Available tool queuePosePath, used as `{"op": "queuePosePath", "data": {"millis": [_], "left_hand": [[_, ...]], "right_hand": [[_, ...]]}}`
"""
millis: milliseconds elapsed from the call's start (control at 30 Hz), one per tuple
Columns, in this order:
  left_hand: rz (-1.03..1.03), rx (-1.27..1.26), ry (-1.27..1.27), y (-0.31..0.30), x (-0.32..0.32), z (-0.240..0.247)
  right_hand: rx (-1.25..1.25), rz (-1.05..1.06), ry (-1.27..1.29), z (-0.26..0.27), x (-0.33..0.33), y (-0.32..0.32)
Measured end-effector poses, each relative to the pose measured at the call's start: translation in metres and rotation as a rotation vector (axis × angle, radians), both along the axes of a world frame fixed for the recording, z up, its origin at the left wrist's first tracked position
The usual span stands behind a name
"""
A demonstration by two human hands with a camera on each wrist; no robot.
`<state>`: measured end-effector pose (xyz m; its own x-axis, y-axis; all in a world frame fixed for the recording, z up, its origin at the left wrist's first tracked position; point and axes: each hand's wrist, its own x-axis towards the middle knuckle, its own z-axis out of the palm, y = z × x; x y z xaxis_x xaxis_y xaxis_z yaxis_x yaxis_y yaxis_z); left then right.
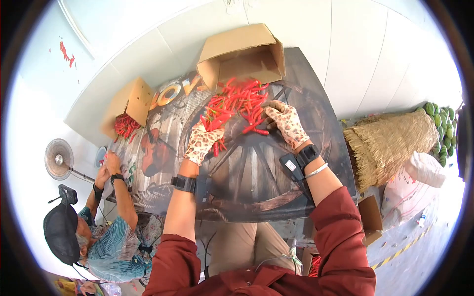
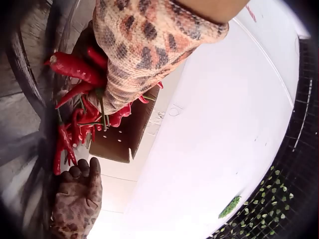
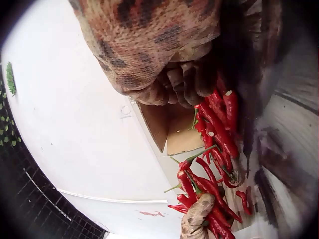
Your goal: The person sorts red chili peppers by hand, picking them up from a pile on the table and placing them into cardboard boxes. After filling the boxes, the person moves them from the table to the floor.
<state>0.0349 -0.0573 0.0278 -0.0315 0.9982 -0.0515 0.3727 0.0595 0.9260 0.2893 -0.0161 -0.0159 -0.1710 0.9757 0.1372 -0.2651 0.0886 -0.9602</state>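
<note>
1. The left hand [image 1: 200,143] is gripping several red chilies [image 2: 76,68], which are poking out past its gloved fingers.
2. The right hand [image 1: 287,124] is bending its fingers beside the chili pile [image 1: 242,98]; whether it is pinching one, I cannot quite tell.
3. The chili pile is lying between and beyond both grips, reaching the cardboard box [image 1: 237,42], whose mouth is facing them.

Both forearms reach forward, dark red sleeves [image 1: 340,224] pushed up toward the elbows. The gloved left hand [image 1: 200,143], left of centre, extends toward twelve o'clock, fingers curled in a grip. The gloved right hand [image 1: 286,123], at two o'clock, angles toward eleven, fingers loosely bent, fingertips [image 2: 93,163] darkened.
</note>
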Motion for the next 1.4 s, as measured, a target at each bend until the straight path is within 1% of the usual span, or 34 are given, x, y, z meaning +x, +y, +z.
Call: {"op": "queuePosePath", "data": {"millis": [33, 67, 100, 133, 167, 200, 233, 300, 333, 367, 433, 467, 500, 567, 600, 633, 667, 700, 733, 767, 833, 867, 900, 967, 1000, 1033, 1100, 1133, 1167, 1233, 1267, 1300, 1400], "left_hand": [[-0.001, 0.006, -0.007, -0.001, 0.003, 0.003], [0.021, 0.043, -0.075, -0.002, 0.007, 0.004], [0.042, 0.08, -0.146, -0.003, 0.011, 0.004], [0.043, 0.085, -0.158, -0.002, 0.016, 0.007], [0.042, 0.106, -0.116, -0.002, 0.021, 0.009], [0.04, 0.127, -0.074, -0.001, 0.025, 0.009], [0.041, 0.131, -0.086, 0.001, 0.029, 0.006], [0.011, 0.242, -0.084, 0.005, 0.036, -0.001], [-0.057, 0.244, 0.13, 0.007, 0.036, 0.001], [-0.061, 0.244, 0.121, 0.009, 0.039, -0.002], [-0.174, 0.356, -0.028, 0.011, 0.048, -0.007], [-0.172, 0.354, -0.037, 0.012, 0.05, -0.01], [-0.171, 0.351, 0.045, 0.01, 0.054, -0.008], [-0.167, 0.341, 0.212, 0.006, 0.055, -0.006], [-0.204, 0.445, 0.066, 0.012, 0.057, -0.015], [-0.196, 0.44, 0.061, 0.014, 0.057, -0.024], [-0.151, 0.554, 0.049, 0.014, 0.058, -0.034], [-0.105, 0.668, 0.037, 0.011, 0.06, -0.031], [-0.183, 0.549, 0.086, 0.008, 0.059, -0.025], [-0.18, 0.546, 0.083, 0.009, 0.059, -0.029], [-0.186, 0.492, 0.027, 0.009, 0.063, -0.032], [-0.158, 0.71, 0.191, 0.007, 0.065, -0.032], [-0.157, 0.709, 0.19, -0.002, 0.069, -0.022], [-0.216, 0.52, -0.123, -0.02, 0.079, -0.004], [-0.225, 0.384, -0.025, -0.017, 0.077, -0.007], [-0.225, 0.384, -0.031, -0.016, 0.078, -0.013], [-0.065, 0.545, 0.369, -0.016, 0.082, -0.027], [-0.098, 0.716, 0.476, -0.009, 0.083, -0.032], [-0.096, 0.714, 0.474, -0.009, 0.083, -0.037], [-0.086, 0.569, 0.49, -0.017, 0.086, -0.02], [-0.089, 0.626, 0.504, -0.016, 0.086, -0.02], [-0.09, 0.622, 0.502, -0.016, 0.085, -0.019], [-0.111, 0.604, 0.666, -0.015, 0.083, -0.018]], "right_hand": [[-0.038, 0.04, 0.1, 0.001, 0.0, -0.001], [-0.058, 0.083, 0.125, 0.002, 0.002, -0.002], [-0.053, 0.084, 0.113, 0.006, 0.0, -0.005], [-0.048, 0.096, 0.141, 0.01, -0.003, -0.008], [-0.045, 0.108, 0.168, 0.013, -0.005, -0.011], [0.019, 0.117, 0.136, 0.016, -0.005, -0.012], [0.022, 0.117, 0.124, 0.017, -0.006, -0.009], [0.23, -0.02, -0.017, 0.017, -0.008, -0.005], [0.2, 0.005, -0.027, 0.017, -0.006, -0.005], [0.199, 0.002, -0.036, 0.017, -0.006, -0.006], [0.271, -0.019, -0.12, 0.017, -0.012, -0.007], [0.273, 0.063, -0.002, 0.014, -0.017, -0.006], [0.269, 0.068, -0.011, 0.015, -0.02, -0.009], [0.165, 0.211, 0.012, 0.017, -0.026, -0.013], [0.162, 0.249, 0.063, 0.02, -0.03, -0.015], [0.157, 0.256, 0.058, 0.019, -0.032, -0.015], [0.174, 0.267, 0.083, 0.016, -0.035, -0.016], [0.191, 0.276, 0.109, 0.016, -0.038, -0.018], [0.091, 0.357, 0.213, 0.016, -0.04, -0.022], [0.087, 0.36, 0.21, 0.017, -0.04, -0.025], [-0.162, 0.396, 0.137, 0.017, -0.041, -0.03], [-0.1, 0.394, 0.252, 0.017, -0.041, -0.031], [-0.102, 0.394, 0.251, 0.018, -0.043, -0.035], [-0.056, 0.334, 0.315, 0.02, -0.046, -0.04], [-0.048, 0.302, 0.308, 0.019, -0.048, -0.038], [-0.05, 0.301, 0.302, 0.017, -0.046, -0.037], [-0.138, 0.269, 0.32, 0.013, -0.04, -0.032], [-0.14, 0.261, 0.348, 0.01, -0.042, -0.029], [-0.142, 0.263, 0.345, 0.008, -0.042, -0.028], [-0.169, 0.184, 0.343, 0.009, -0.042, -0.03], [-0.192, 0.172, 0.364, 0.009, -0.042, -0.029], [-0.196, 0.171, 0.363, 0.009, -0.041, -0.029], [-0.177, 0.182, 0.383, 0.007, -0.038, -0.027]]}}
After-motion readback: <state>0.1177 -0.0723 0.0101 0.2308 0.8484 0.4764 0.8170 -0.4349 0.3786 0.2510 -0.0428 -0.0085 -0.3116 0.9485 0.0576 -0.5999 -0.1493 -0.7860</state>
